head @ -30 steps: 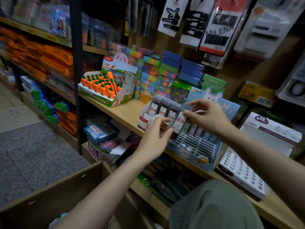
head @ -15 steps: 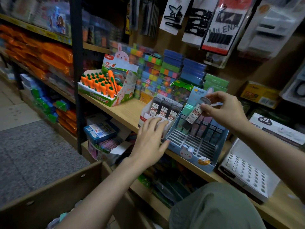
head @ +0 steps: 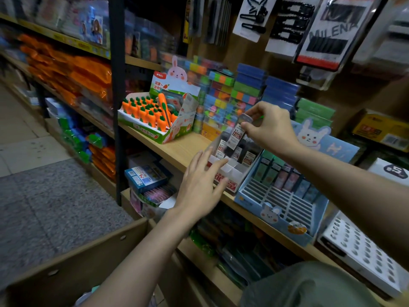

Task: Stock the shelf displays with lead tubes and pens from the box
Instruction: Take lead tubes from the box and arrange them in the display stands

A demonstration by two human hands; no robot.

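A small white display box [head: 230, 171] with a red label stands on the wooden shelf [head: 177, 149] and holds three dark lead tubes at its back. My right hand [head: 271, 127] pinches another lead tube [head: 238, 132] by its top, above the box. My left hand [head: 202, 185] reaches toward the box's front with straight fingers that touch its near corner. To the right stands a blue rabbit display [head: 285, 200] with pens in its back rows. The brown cardboard box [head: 73, 262] sits at the bottom left.
A carrot-pen display [head: 155, 116] stands on the shelf to the left. Stacks of coloured boxes [head: 223, 96] line the back. A white perforated tray [head: 363, 247] sits at the right. Cards of hair clips [head: 285, 25] hang above. A black shelf post [head: 116, 96] rises at left.
My right hand carried the lead tube from above the blue rabbit display leftward to above the white display box. My left hand slid from the box's middle to its left corner.
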